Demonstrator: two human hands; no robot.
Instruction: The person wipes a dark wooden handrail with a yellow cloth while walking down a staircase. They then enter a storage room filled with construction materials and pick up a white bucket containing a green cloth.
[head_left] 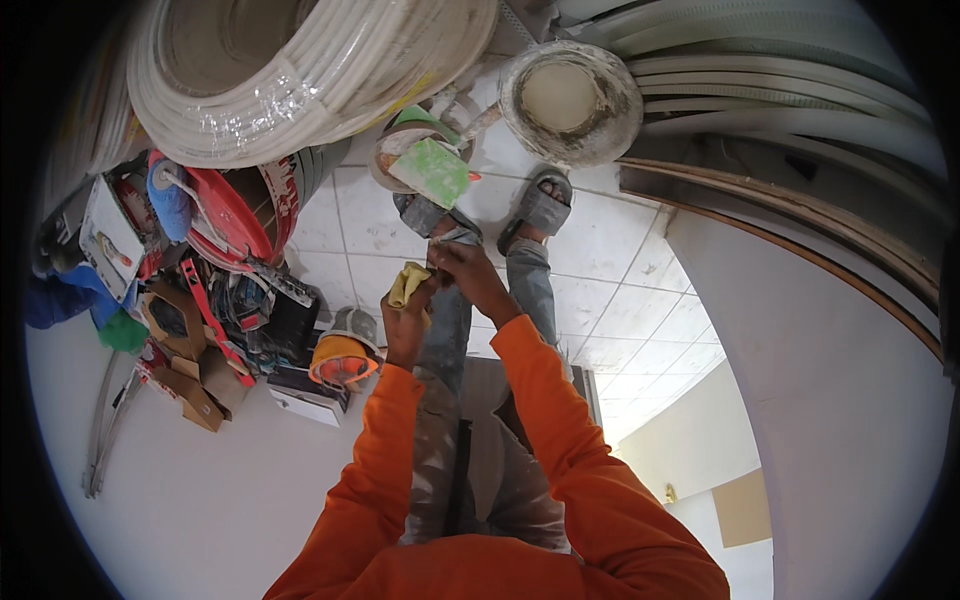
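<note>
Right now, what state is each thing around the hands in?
Left hand: closed around a yellow cloth.
Right hand: closed, fingers meeting the left hand at the cloth.
White bucket: upright, open, crusted with white residue.
Green trowel: lying across a smaller pot.
White pipe coil: wound, wrapped.
Orange helmet: on the floor.

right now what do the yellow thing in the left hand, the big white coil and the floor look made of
Yellow thing: soft cloth or a glove, judging by its limp folds; which one is unclear. White coil: smooth plastic tubing, glossy, partly bound in clear wrap. Floor: glazed white ceramic tiles, with visible grout lines and a slight sheen.
</note>
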